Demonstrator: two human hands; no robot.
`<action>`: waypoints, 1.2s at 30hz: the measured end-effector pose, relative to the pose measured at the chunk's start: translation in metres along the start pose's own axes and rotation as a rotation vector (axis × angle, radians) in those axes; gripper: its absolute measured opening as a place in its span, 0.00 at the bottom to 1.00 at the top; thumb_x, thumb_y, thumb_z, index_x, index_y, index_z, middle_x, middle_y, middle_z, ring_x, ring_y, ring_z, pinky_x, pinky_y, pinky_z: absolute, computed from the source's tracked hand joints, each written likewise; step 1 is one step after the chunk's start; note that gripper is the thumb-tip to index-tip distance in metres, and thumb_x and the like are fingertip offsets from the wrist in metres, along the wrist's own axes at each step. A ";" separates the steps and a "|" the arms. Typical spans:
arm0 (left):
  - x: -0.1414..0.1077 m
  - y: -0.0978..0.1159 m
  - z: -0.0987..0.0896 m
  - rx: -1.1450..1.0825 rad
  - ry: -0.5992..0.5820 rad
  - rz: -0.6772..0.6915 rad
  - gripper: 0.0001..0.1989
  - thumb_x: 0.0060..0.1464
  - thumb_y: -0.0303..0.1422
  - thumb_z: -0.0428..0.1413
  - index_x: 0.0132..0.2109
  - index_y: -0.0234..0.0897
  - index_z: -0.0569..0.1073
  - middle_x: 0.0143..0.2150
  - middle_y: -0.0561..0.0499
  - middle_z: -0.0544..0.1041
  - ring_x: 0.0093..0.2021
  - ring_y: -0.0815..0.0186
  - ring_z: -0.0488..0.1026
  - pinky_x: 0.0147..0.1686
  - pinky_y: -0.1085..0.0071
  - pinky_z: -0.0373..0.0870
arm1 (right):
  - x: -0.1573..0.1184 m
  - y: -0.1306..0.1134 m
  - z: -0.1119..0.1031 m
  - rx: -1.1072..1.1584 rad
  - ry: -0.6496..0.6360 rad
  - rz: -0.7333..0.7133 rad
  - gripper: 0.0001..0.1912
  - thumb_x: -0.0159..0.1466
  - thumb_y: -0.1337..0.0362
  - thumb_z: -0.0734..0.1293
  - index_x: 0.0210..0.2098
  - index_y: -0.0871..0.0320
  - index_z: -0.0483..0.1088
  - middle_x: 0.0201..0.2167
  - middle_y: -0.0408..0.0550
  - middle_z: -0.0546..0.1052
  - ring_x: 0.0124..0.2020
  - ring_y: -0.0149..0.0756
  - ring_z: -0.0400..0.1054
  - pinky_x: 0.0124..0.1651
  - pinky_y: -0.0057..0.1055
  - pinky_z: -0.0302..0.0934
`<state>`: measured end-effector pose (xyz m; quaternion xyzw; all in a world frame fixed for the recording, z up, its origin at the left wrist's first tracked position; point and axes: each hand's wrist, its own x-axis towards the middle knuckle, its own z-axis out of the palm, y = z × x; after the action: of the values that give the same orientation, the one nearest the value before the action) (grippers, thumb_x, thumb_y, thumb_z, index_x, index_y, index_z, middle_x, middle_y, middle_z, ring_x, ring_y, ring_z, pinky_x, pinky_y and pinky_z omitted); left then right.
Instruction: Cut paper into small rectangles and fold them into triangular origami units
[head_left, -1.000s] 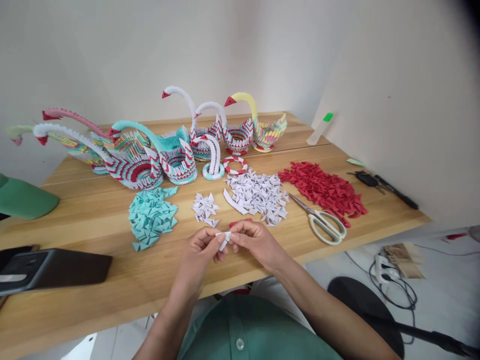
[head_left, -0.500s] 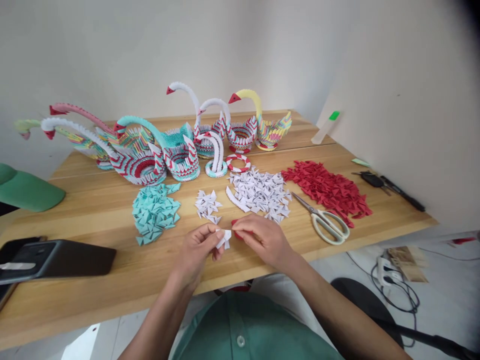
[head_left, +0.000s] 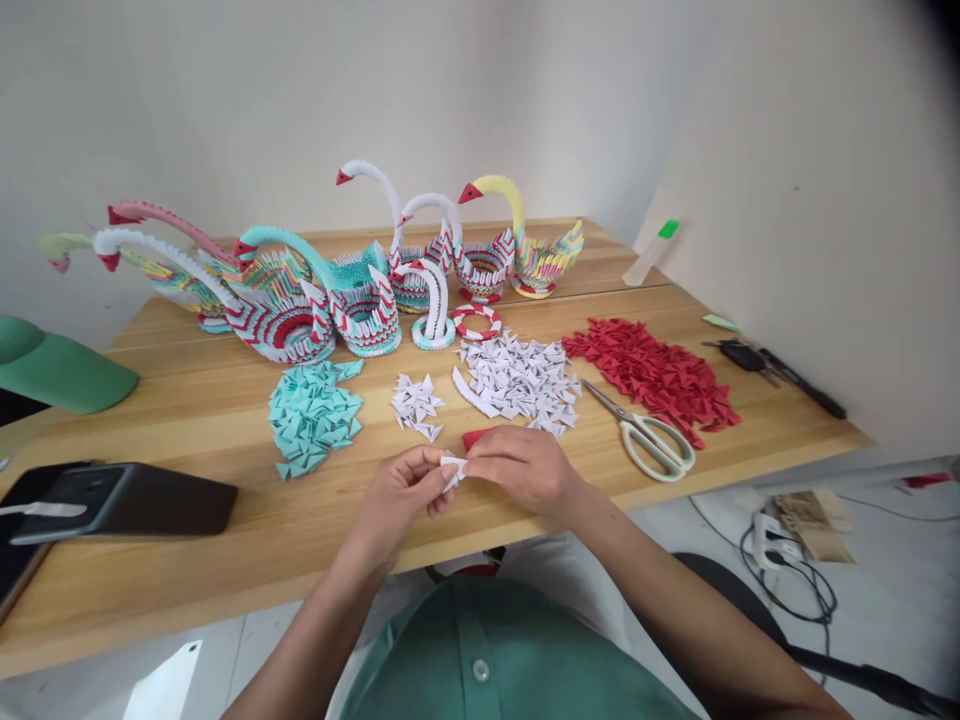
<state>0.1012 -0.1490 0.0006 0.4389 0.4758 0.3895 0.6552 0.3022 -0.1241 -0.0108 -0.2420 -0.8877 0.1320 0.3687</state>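
My left hand (head_left: 391, 502) pinches a small folded white paper piece (head_left: 452, 468) between thumb and fingers, over the front part of the table. From the right, my right hand (head_left: 529, 470) meets the same piece with its fingertips closed at its edge. Just behind the right hand lies a red paper item (head_left: 474, 438), mostly covered by that hand. Beyond my hands are a small group of white triangular paper pieces (head_left: 417, 403) and a larger white pile (head_left: 525, 380). A curved white strip of joined pieces (head_left: 472, 393) rests at the large pile's left edge.
Turquoise pieces (head_left: 311, 415) lie to the left, red pieces (head_left: 652, 375) to the right, beside scissors (head_left: 652, 440). Several paper swans (head_left: 281, 325) stand along the back, near a red-and-white ring (head_left: 478, 323). A dark stand (head_left: 165, 500) and a green bottle (head_left: 67, 370) are at left.
My right fingertips have moved left and now touch the white paper piece, where a small gap showed before. The view has shifted slightly.
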 end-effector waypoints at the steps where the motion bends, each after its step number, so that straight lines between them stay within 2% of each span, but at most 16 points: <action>1: -0.001 -0.001 0.000 0.042 0.023 0.026 0.14 0.46 0.42 0.63 0.30 0.34 0.74 0.20 0.54 0.71 0.20 0.72 0.63 0.23 0.75 0.60 | 0.001 -0.001 0.001 0.010 0.013 0.008 0.13 0.70 0.67 0.59 0.43 0.55 0.75 0.38 0.52 0.79 0.40 0.38 0.72 0.41 0.35 0.67; 4: -0.004 -0.002 0.000 0.183 0.078 0.155 0.11 0.50 0.39 0.60 0.32 0.35 0.74 0.23 0.53 0.72 0.24 0.70 0.65 0.25 0.74 0.60 | 0.005 -0.005 0.004 0.098 0.073 0.101 0.10 0.69 0.67 0.61 0.40 0.56 0.76 0.37 0.52 0.79 0.40 0.37 0.73 0.42 0.34 0.67; 9: -0.009 -0.003 0.002 0.428 0.092 0.328 0.09 0.57 0.35 0.55 0.34 0.35 0.75 0.28 0.51 0.74 0.29 0.67 0.67 0.31 0.72 0.62 | 0.011 -0.015 0.008 0.290 0.141 0.366 0.05 0.66 0.66 0.66 0.34 0.56 0.74 0.32 0.47 0.78 0.36 0.35 0.73 0.40 0.31 0.66; 12: -0.008 -0.006 0.001 0.399 0.085 0.305 0.07 0.55 0.35 0.56 0.36 0.35 0.75 0.28 0.52 0.73 0.29 0.68 0.65 0.31 0.73 0.62 | 0.013 -0.021 0.010 0.353 0.154 0.537 0.02 0.63 0.65 0.68 0.33 0.56 0.73 0.30 0.44 0.77 0.32 0.33 0.71 0.37 0.29 0.64; 16: -0.003 -0.013 -0.003 0.244 0.059 0.236 0.10 0.55 0.38 0.56 0.32 0.35 0.73 0.27 0.53 0.71 0.28 0.69 0.64 0.29 0.74 0.61 | 0.013 -0.026 0.013 0.479 0.159 0.674 0.01 0.62 0.65 0.68 0.34 0.56 0.71 0.30 0.43 0.76 0.32 0.32 0.70 0.36 0.27 0.64; 20: -0.001 -0.014 -0.006 0.230 0.025 0.231 0.10 0.55 0.37 0.56 0.31 0.34 0.73 0.26 0.54 0.70 0.28 0.69 0.63 0.29 0.74 0.60 | 0.012 -0.027 0.011 0.648 0.110 0.709 0.05 0.63 0.64 0.67 0.39 0.57 0.72 0.32 0.44 0.76 0.32 0.31 0.69 0.36 0.27 0.64; 23: 0.000 -0.012 -0.004 0.252 0.014 0.236 0.10 0.55 0.37 0.56 0.31 0.34 0.73 0.26 0.53 0.70 0.29 0.69 0.64 0.31 0.73 0.60 | 0.013 -0.028 0.010 0.579 0.085 0.691 0.07 0.62 0.65 0.68 0.41 0.56 0.73 0.32 0.43 0.74 0.33 0.31 0.68 0.36 0.26 0.62; 26: 0.001 -0.012 -0.003 0.244 0.025 0.230 0.11 0.55 0.38 0.56 0.31 0.34 0.73 0.26 0.53 0.70 0.28 0.69 0.63 0.29 0.74 0.60 | 0.014 -0.027 0.010 0.520 0.121 0.704 0.09 0.63 0.66 0.66 0.43 0.56 0.73 0.30 0.42 0.72 0.32 0.30 0.66 0.36 0.26 0.61; 29: 0.002 -0.013 -0.004 0.251 0.033 0.205 0.12 0.55 0.39 0.55 0.31 0.34 0.73 0.25 0.53 0.69 0.26 0.70 0.62 0.27 0.74 0.58 | 0.013 -0.025 0.012 0.579 0.140 0.735 0.11 0.64 0.65 0.65 0.45 0.55 0.73 0.30 0.42 0.70 0.32 0.30 0.65 0.35 0.26 0.60; 32: 0.001 -0.013 -0.007 0.300 0.042 0.198 0.13 0.55 0.39 0.54 0.27 0.34 0.71 0.22 0.54 0.66 0.24 0.70 0.60 0.26 0.74 0.57 | 0.012 -0.021 0.012 0.623 0.107 0.758 0.12 0.64 0.63 0.65 0.47 0.55 0.73 0.30 0.42 0.69 0.31 0.30 0.63 0.34 0.25 0.59; 34: 0.000 -0.012 -0.008 0.337 0.040 0.201 0.14 0.55 0.38 0.54 0.26 0.34 0.69 0.21 0.55 0.64 0.23 0.71 0.59 0.25 0.74 0.56 | 0.012 -0.020 0.012 0.625 0.069 0.773 0.11 0.64 0.62 0.66 0.45 0.56 0.74 0.29 0.42 0.69 0.30 0.29 0.62 0.32 0.25 0.57; 36: -0.001 -0.011 -0.007 0.367 0.031 0.216 0.13 0.55 0.37 0.54 0.26 0.35 0.69 0.21 0.55 0.65 0.24 0.71 0.60 0.25 0.75 0.56 | 0.014 -0.020 0.011 0.631 0.025 0.788 0.08 0.63 0.61 0.67 0.38 0.58 0.75 0.27 0.41 0.69 0.28 0.28 0.60 0.30 0.26 0.54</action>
<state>0.0951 -0.1516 -0.0107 0.5933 0.4987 0.3710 0.5114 0.2790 -0.1342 -0.0020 -0.4370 -0.6413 0.5201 0.3569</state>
